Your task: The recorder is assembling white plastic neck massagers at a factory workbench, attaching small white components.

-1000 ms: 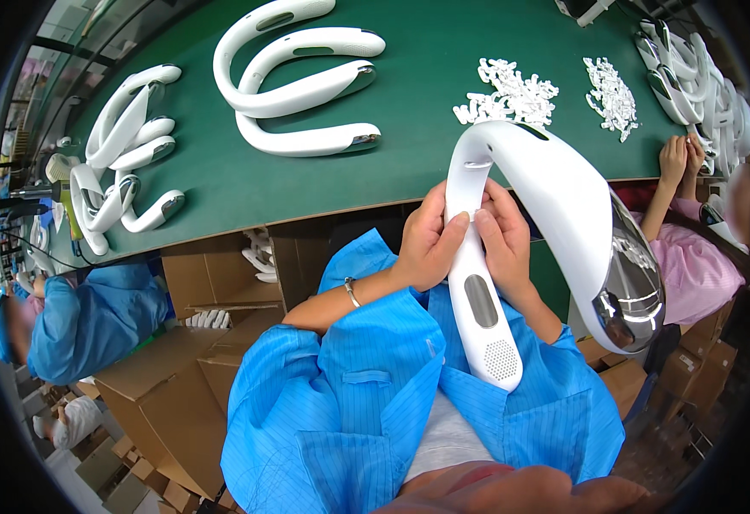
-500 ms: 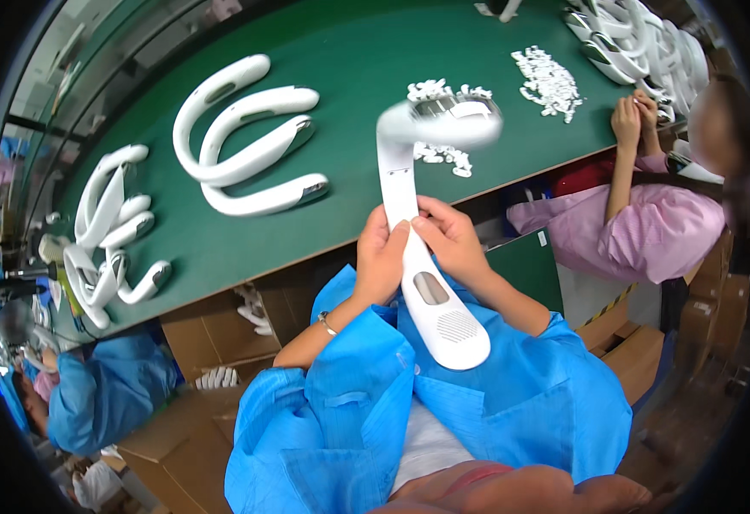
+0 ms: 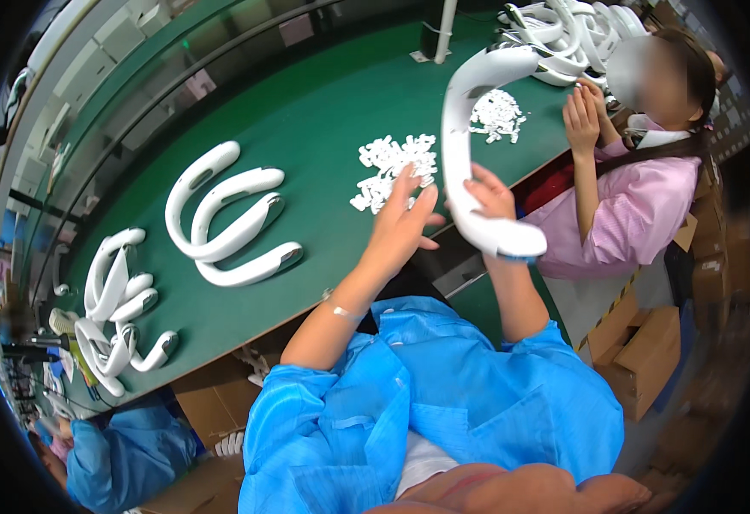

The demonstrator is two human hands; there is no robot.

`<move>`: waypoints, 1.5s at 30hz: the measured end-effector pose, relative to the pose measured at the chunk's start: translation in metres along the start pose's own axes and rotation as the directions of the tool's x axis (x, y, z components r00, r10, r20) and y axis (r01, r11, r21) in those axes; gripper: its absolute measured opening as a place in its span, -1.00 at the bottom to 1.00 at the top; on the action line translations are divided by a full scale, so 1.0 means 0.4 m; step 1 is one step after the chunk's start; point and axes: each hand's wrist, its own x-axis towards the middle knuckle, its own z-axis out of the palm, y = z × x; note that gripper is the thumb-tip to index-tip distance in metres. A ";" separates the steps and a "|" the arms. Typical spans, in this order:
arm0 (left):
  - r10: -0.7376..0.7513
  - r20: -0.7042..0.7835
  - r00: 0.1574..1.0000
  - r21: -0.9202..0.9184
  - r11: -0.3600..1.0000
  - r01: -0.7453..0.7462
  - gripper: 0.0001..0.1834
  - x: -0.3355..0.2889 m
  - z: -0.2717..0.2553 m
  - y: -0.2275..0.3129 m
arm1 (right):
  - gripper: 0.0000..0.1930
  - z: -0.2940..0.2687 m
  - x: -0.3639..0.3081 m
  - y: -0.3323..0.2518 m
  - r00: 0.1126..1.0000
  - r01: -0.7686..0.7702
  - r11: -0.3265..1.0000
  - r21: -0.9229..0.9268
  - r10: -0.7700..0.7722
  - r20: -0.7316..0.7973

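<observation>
One white curved device (image 3: 455,150) stands roughly upright in the grip of the right hand (image 3: 495,197), held up by the near edge of the green desk (image 3: 332,111), while the left hand (image 3: 402,227) is empty with fingers spread, reaching to a pile of small white pieces (image 3: 379,171), though whether it touches them I cannot tell. Beyond the device lies a second pile (image 3: 496,113); two curved devices (image 3: 179,214) lie nested to the left, and a co-worker in pink (image 3: 636,206) sits at the right beside a heap of similar devices (image 3: 555,34).
</observation>
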 end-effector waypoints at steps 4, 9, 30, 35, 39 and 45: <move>0.506 -0.161 0.848 0.466 0.796 -0.386 -0.50 -0.126 -0.125 0.051 | -0.61 -0.181 0.155 -0.028 0.917 0.345 0.939 0.000 -0.337 -0.214; 0.742 -0.397 0.541 0.850 0.519 -0.088 -0.73 -0.266 -0.373 0.038 | -0.57 -0.427 0.227 -0.240 0.777 -0.234 0.958 0.167 0.081 0.625; 0.404 -0.631 0.662 0.772 0.244 0.587 -0.61 -0.183 -0.857 0.132 | -0.79 0.136 0.170 0.001 0.849 0.527 0.521 -0.672 -0.359 0.387; 0.454 -0.667 0.591 0.693 0.669 0.269 -0.65 -0.205 -0.805 0.126 | -0.87 0.205 0.207 0.046 0.606 0.735 -0.158 -0.659 -0.283 0.743; 0.346 -0.651 0.675 0.234 0.938 -0.256 -0.68 -0.178 -0.620 0.141 | -0.91 0.195 0.229 0.084 0.684 0.688 -0.161 -0.707 -0.181 0.707; 0.046 -0.473 0.880 -0.215 0.962 -0.166 -0.65 -0.094 -0.357 0.069 | -0.89 0.183 0.190 0.047 0.914 0.361 0.596 -0.717 -0.072 0.400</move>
